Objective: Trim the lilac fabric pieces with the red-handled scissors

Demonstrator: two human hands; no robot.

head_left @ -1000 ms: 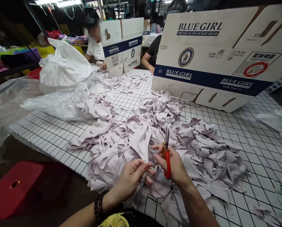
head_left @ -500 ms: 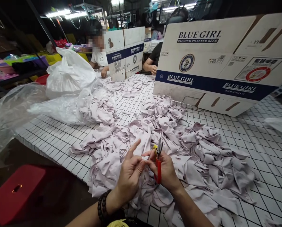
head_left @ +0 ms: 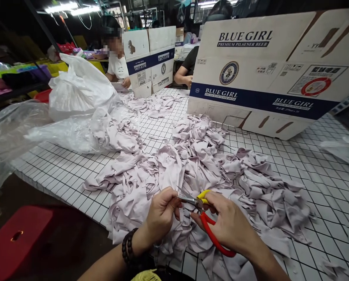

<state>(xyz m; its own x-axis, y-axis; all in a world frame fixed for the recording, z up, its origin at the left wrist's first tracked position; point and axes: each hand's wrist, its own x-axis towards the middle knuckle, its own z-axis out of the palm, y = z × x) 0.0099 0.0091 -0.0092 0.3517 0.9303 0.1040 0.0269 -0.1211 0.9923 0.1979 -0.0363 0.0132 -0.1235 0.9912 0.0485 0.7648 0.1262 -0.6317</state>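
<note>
My right hand (head_left: 227, 218) grips a pair of scissors (head_left: 211, 230) with one red and one yellow handle. Their blades are parted and point left, reaching the fingertips of my left hand (head_left: 162, 212). Those left fingers are pinched together; whatever sits between them is too small to make out. Below and around both hands spreads a heap of pale pinkish-grey fabric pieces (head_left: 139, 199). A bracelet of dark beads (head_left: 129, 246) circles my left wrist.
The table (head_left: 60, 168) has a white cover with black grid lines. Standing cardboard boxes (head_left: 250, 58) (head_left: 151, 58) rise at the back, with two people behind them. White plastic bags (head_left: 81, 89) lie at left, above a red stool (head_left: 22, 238).
My right hand has turned the scissors from upright to pointing left and spread their handles and blades. The left fingers have curled in, the index finger no longer raised.
</note>
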